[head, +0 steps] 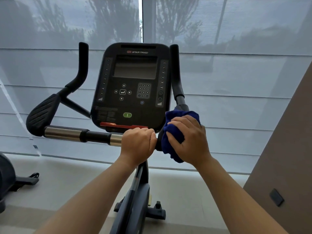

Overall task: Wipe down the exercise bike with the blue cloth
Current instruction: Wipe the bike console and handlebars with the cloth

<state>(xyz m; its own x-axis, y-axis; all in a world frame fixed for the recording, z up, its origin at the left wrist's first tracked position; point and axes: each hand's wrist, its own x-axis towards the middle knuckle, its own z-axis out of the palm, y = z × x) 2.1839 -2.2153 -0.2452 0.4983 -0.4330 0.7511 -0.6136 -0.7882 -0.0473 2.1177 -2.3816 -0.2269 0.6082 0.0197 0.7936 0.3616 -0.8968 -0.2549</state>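
The exercise bike's black console (133, 85) with a dark screen and keypad stands in front of me. Below it runs the horizontal handlebar (67, 134) with chrome sections. My left hand (137, 145) is wrapped around the bar just below the console. My right hand (189, 141) presses the crumpled blue cloth (170, 132) around the right handlebar, where the upright grip (176, 73) rises. The cloth hides that part of the bar. The bike's frame post (138, 191) drops down between my forearms.
A padded elbow rest (42, 114) and curved left grip (82, 65) stick out at the left. Another machine's base (10, 181) sits on the floor at far left. A brown wall panel (287, 166) closes the right side. Window blinds fill the background.
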